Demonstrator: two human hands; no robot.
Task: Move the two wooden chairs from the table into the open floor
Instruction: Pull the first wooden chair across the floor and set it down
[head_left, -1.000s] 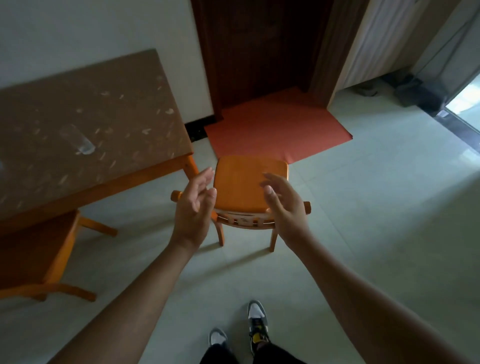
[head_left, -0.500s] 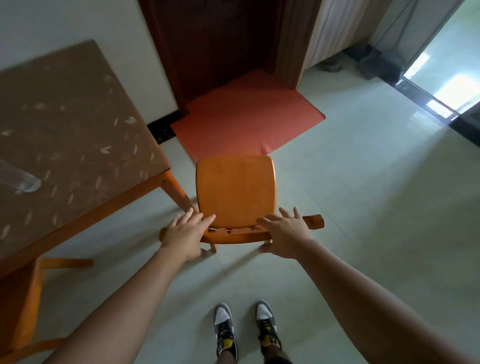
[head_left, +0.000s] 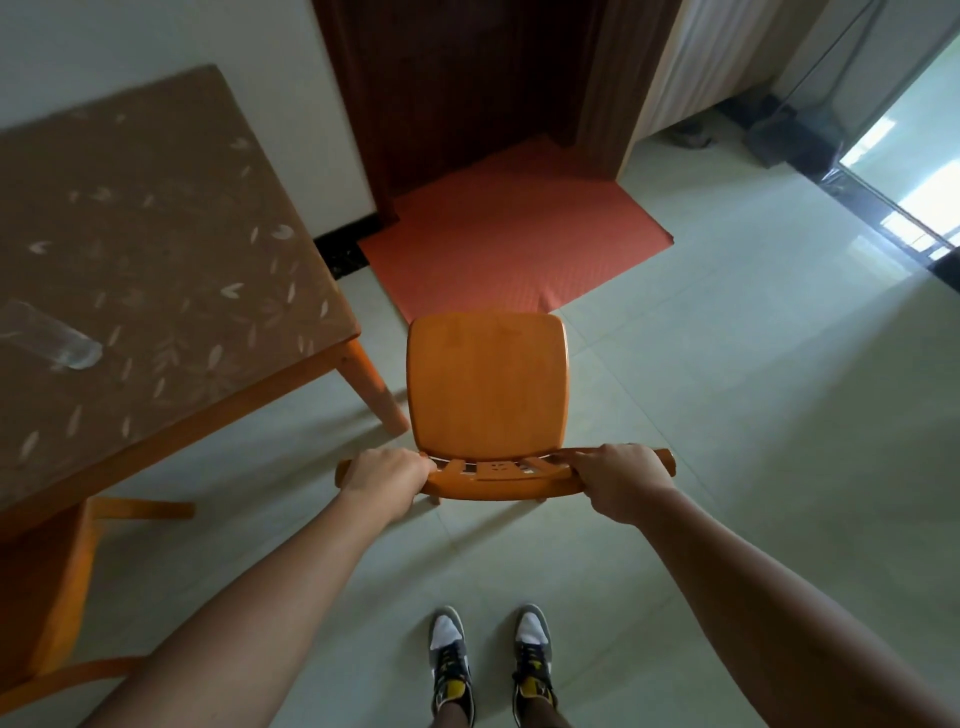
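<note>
From the head view, the left hand (head_left: 387, 480) and the right hand (head_left: 621, 483) are each wrapped tight around the curved top rail of an orange wooden chair (head_left: 485, 387), one near each end. That chair stands on the pale tiled floor (head_left: 727, 441) just beside the corner leg of the brown leaf-patterned wooden table (head_left: 156, 291), its seat front touching the edge of the red mat (head_left: 511, 239). A second orange wooden chair (head_left: 57, 587) sits tucked partly under the table at lower left, and a clear glass (head_left: 49, 338) stands on the tabletop.

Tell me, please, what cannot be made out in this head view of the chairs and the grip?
- Held chair: legs hidden beneath its seat.
- Left hand, right hand: fingertips hidden, curled round the backrest rail.
- Second chair: cut by the left edge, partly under the table.
</note>
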